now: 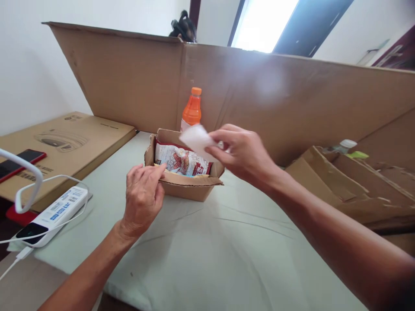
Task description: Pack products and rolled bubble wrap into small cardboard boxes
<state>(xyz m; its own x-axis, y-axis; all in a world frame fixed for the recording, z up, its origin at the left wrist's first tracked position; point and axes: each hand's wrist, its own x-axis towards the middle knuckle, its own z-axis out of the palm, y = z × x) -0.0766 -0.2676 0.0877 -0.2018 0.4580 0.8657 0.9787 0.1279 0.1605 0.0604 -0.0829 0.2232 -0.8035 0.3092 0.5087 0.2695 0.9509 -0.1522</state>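
Note:
A small open cardboard box (pixel 184 192) stands on the pale green cloth. Inside it lies a printed food packet (pixel 181 160) in white and dark red, with a leaf-like picture on it. My left hand (pixel 142 192) is closed over the near left rim of the box, fingers inside and thumb outside. Above the right part of the box, my right hand (pixel 238 149) pinches a white, flat, soft-looking piece (pixel 198 140), blurred by motion; its kind cannot be made out. Just behind the box is an orange bottle (pixel 192 110) with an orange cap, its lower part hidden.
A tall cardboard panel (pixel 136 77) closes off the back, with a person's head (pixel 184 30) beyond it. At left are a flat carton (pixel 74 142), a phone (pixel 24 162) and a white power bank (pixel 56 216) with cables. Another open carton (pixel 340 181) stands at right.

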